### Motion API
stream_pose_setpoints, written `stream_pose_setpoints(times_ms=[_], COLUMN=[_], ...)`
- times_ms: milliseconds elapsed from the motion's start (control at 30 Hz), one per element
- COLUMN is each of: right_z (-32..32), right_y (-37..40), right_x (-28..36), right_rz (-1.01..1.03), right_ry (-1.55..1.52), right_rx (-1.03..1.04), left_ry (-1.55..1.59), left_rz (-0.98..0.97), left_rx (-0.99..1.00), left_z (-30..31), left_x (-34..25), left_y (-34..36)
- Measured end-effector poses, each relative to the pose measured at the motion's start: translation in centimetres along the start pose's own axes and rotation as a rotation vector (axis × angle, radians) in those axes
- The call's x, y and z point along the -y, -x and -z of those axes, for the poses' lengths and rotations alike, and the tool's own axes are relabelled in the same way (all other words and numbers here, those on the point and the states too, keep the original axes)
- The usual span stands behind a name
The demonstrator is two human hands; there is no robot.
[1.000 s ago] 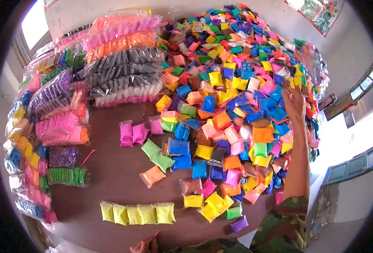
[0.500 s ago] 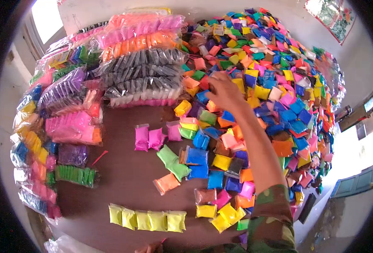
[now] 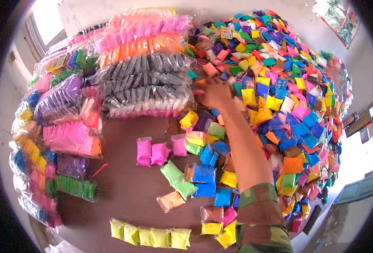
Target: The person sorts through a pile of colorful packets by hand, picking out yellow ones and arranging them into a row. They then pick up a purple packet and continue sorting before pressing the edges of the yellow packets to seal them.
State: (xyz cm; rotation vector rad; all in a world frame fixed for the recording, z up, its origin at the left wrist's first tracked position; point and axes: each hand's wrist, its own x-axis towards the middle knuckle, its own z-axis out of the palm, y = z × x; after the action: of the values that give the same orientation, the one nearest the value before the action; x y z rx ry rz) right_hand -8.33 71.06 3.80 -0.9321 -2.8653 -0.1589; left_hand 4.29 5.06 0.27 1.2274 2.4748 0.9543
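Observation:
My right hand (image 3: 217, 93) reaches far forward, palm down, into the left edge of a big heap of small coloured packets (image 3: 275, 103). Its fingers bend down among the packets beside the stacked bags, and their tips are hard to see, so a grip cannot be made out. My left hand is out of view. Closer to me, a row of several pale yellow packets (image 3: 150, 237) lies side by side on the brown table (image 3: 127, 181). Magenta packets (image 3: 144, 152), a joined pair of green packets (image 3: 178, 180) and an orange packet (image 3: 171, 201) lie between that row and the heap.
Clear bags of black packets (image 3: 146, 67), orange packets (image 3: 142, 45) and pink packets (image 3: 70, 137) are stacked at the back and left. A bag of green packets (image 3: 75, 187) lies beside a thin pink strip (image 3: 99, 170). Blue packets (image 3: 204, 173) lie near my forearm.
My right hand has moved slightly left and down the heap's edge. The left hand, partly visible at the bottom edge before, has left the view. The camera view has shifted slightly.

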Motion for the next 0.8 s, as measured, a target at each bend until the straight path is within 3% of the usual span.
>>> stream_pose_setpoints(times_ms=[133,433,567,667,800], right_z=[3.4,11.8,14.6,14.2,15.8], right_y=[2.7,9.8,13.7,15.9,19.0], right_x=[-3.6,-10.9,-11.6,-13.4,-14.4], right_rz=[-0.054,-0.25,-0.25,-0.189,-0.244], right_ry=[0.28,0.384,0.13,0.21,0.141], right_rx=[0.215,0.127,-0.006,-0.149,-0.154], left_ry=[0.005,0.028,0.041,0.068,0.081], left_rz=[-0.015,-0.056,-0.089,-0.048,-0.046], left_rx=[-0.01,-0.055,-0.077,-0.05,-0.094], left_z=[0.0,0.5,0.5,1.0,0.4], left_x=[0.0,0.3,0.7,-0.6,0.1], left_y=[0.2,1.0,1.7,1.5,1.9])
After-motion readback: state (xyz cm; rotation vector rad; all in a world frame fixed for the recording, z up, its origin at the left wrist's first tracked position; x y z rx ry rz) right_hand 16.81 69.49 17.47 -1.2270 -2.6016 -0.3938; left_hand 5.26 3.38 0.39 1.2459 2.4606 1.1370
